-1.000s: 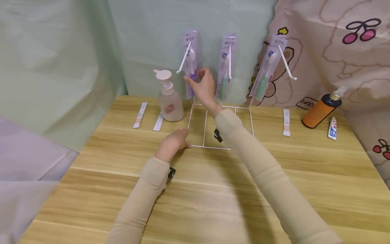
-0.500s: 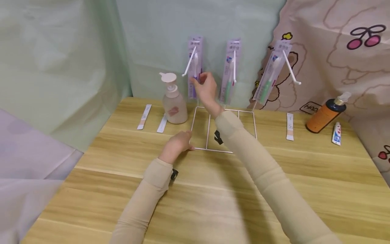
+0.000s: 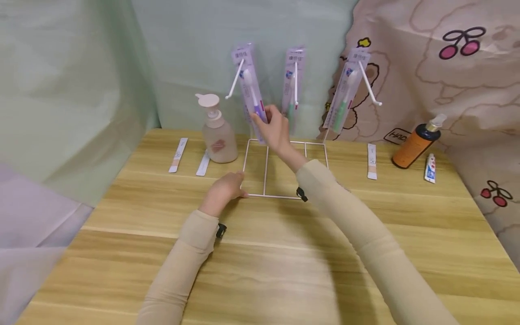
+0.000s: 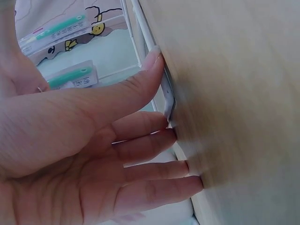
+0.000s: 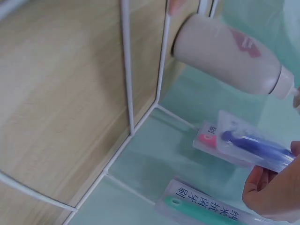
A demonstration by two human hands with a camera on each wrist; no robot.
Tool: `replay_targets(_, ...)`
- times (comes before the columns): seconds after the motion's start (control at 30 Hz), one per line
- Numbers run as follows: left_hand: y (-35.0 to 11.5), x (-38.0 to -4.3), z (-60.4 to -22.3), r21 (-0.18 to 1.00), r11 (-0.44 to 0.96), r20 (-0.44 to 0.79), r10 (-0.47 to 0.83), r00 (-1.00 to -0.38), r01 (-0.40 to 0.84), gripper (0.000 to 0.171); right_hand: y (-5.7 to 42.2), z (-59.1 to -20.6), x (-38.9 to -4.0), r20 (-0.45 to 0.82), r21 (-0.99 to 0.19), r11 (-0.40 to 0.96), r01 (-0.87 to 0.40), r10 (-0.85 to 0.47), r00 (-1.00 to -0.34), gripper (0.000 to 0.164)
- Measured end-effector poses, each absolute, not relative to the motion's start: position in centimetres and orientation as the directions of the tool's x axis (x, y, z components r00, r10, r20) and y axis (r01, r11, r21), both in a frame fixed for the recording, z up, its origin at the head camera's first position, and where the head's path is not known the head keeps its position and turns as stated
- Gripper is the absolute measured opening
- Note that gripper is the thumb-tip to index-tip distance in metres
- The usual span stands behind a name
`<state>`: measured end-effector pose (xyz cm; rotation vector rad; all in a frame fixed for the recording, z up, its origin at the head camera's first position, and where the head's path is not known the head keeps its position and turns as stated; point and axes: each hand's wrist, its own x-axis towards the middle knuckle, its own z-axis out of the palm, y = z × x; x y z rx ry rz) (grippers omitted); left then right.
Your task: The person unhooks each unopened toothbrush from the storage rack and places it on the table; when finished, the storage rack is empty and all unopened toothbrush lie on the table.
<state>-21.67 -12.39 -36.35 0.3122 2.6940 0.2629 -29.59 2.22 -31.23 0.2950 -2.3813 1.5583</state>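
Observation:
My right hand (image 3: 277, 131) pinches the lower part of a packaged purple toothbrush (image 3: 251, 85) on the left hook (image 3: 234, 80) of a white wire rack (image 3: 265, 174). The pack is tilted, its lower end swung right and away from a pack with a pink-handled toothbrush (image 5: 207, 138) behind it. At the rack's front left corner my left hand (image 3: 224, 189) holds the base, thumb against the wire (image 4: 167, 93) and fingertips on the table. Packaged green toothbrushes hang from the middle hook (image 3: 296, 85) and right hook (image 3: 369, 83).
A pale pump bottle (image 3: 220, 140) stands close to the rack's left side. Paper strips (image 3: 178, 155) lie left and right of the rack on the wooden table (image 3: 260, 271). An orange bottle (image 3: 414, 146) and a small toothpaste tube (image 3: 430, 169) are at the right.
My right hand came to the purple toothbrush pack, took hold of it, and pulled its lower end right and forward. The left hand stayed at the rack's corner.

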Motion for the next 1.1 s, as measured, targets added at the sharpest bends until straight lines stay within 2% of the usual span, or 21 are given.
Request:
replay_targets(0.13,-12.6,-21.7,-36.4,0.223,0.958,-0.382,0.257,-0.888,0.182,0.065,2.9,-31.4,-28.2,0.333,-0.845,0.426,-0.324,-0.055,-0.941,0.037)
replay_targets(0.47,-12.7,-21.9,-36.7,0.215,0.957,-0.384,0.268,-0.884,0.196,0.057,6.2,-31.7,-25.0,0.400,-0.760,0.494,-0.422,-0.156,-0.903,0.030)
replay_targets(0.63,-12.7,-22.0,-36.7,0.209,0.958,-0.388,0.268,-0.882,0.199,0.063,8.1,-31.8,-23.8,0.461,-0.688,0.540,-0.485,-0.191,-0.867,0.029)
replay_targets(0.87,-12.8,-22.1,-36.6,0.211,0.957,-0.379,0.269,-0.886,0.200,0.066,9.7,-31.5,-21.8,0.488,-0.673,0.527,-0.519,-0.210,-0.847,0.027)
replay_targets(1.1,-12.6,-21.9,-36.6,0.211,0.957,-0.389,0.269,-0.881,0.200,0.067,10.4,-31.3,-19.5,0.414,-0.716,0.507,-0.480,-0.244,-0.877,0.030)
